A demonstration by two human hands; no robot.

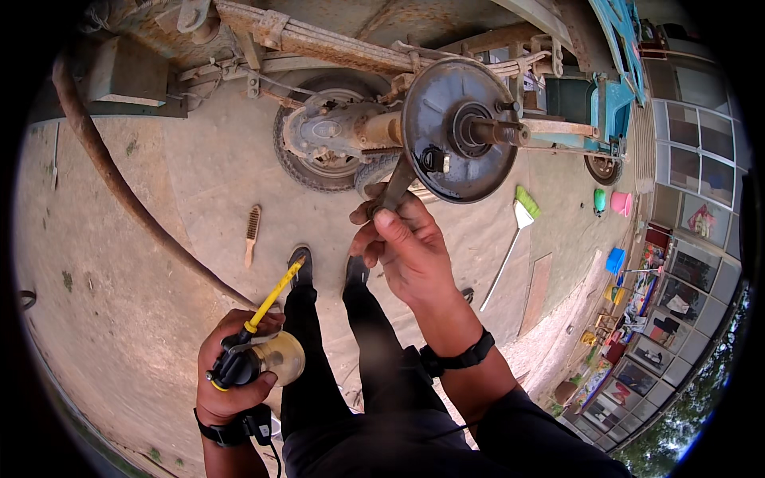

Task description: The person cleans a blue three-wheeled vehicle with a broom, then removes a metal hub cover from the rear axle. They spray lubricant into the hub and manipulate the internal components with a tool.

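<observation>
My left hand (235, 362), low on the left, is wrapped round an oil can (280, 357) with a black pump head, a yellowish see-through body and a long yellow spout. The spout tip points up and to the right, away from the axle. My right hand (410, 251) reaches up to the axle, its fingers closed on a flat, dirty metal bar (396, 188). That bar's upper end meets the lower left edge of a dark round brake backing plate (434, 95); whether it is fastened there is hidden. A threaded axle shaft (498, 131) sticks out from the plate's middle.
Rusty leaf springs (319, 44) and an axle housing (331, 127) sit above, with a tyre (291, 151) behind. A wooden-handled wire brush (253, 231) lies on the concrete. At the right are a green-and-white broom (522, 211) and a pink bucket (621, 204). A brown curved pole (127, 171) crosses the left side.
</observation>
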